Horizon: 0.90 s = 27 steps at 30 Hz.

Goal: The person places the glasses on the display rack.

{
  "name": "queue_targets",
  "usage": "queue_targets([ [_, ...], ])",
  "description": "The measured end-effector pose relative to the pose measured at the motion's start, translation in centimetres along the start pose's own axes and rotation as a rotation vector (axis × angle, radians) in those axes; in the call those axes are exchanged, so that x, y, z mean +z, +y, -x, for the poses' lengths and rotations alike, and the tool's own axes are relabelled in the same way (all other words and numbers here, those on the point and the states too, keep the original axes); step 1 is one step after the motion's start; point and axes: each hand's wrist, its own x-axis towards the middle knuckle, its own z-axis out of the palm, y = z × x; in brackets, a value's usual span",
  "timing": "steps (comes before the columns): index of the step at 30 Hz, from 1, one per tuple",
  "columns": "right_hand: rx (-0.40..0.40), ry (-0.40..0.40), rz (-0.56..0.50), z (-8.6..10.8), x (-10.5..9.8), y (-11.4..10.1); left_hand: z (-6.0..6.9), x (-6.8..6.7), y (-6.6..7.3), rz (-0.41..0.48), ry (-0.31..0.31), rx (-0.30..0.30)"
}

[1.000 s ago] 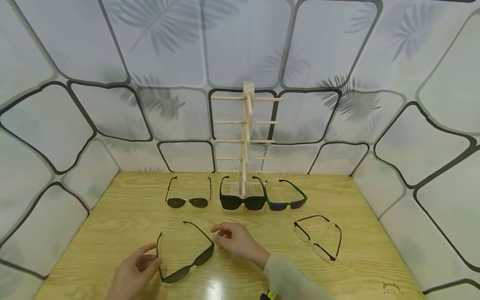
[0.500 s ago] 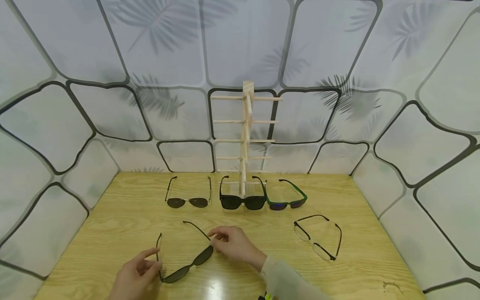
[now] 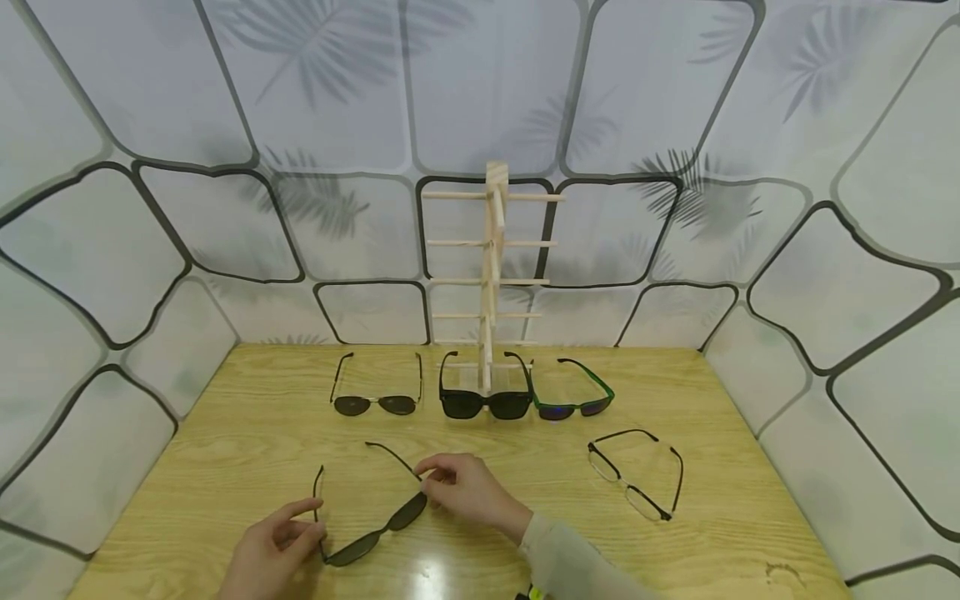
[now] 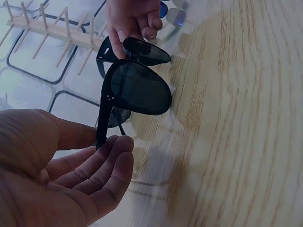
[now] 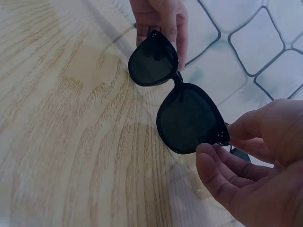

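Black sunglasses point(image 3: 407, 511) with dark lenses and unfolded temples are between my two hands, low on the left of the head view. My left hand point(image 3: 272, 546) pinches one temple between thumb and fingers, near its hinge in the left wrist view. At the opposite front corner, my right hand point(image 3: 474, 495) grips the frame by its hinge. Both dark lenses point(image 5: 189, 120) face the right wrist camera, with my right thumb and fingertips at the frame's edge. Whether the sunglasses touch the table is hard to tell.
A wooden rack point(image 3: 492, 250) with horizontal pegs stands at the back. Before it lie thin-framed sunglasses point(image 3: 375, 406), thick black sunglasses point(image 3: 486, 406) and green-framed sunglasses point(image 3: 574, 411). Clear-lensed eyeglasses point(image 3: 630, 487) lie to the right on the wooden table point(image 3: 720, 542). Patterned walls point(image 3: 847, 292) enclose it.
My right hand has moved slightly left and closed on the sunglasses' corner, where it was beside it one second ago. The left hand and the sunglasses have barely shifted.
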Motion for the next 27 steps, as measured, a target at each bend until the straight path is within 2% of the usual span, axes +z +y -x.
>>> queue_targets([
  [10,0.025,-0.007,-0.045,0.0,0.1,-0.4,-0.1,0.1,-0.3,0.070,-0.016,-0.011],
  [13,0.019,-0.007,-0.058,0.1,0.0,-0.6,0.0,0.0,-0.2,0.075,-0.018,0.003],
  [20,0.011,0.002,-0.093,0.6,-0.4,-1.5,-0.2,-0.1,1.0,0.086,-0.022,0.010],
  [27,-0.012,0.015,-0.108,1.3,-1.2,-2.3,-0.4,-0.5,2.3,0.178,-0.072,0.028],
])
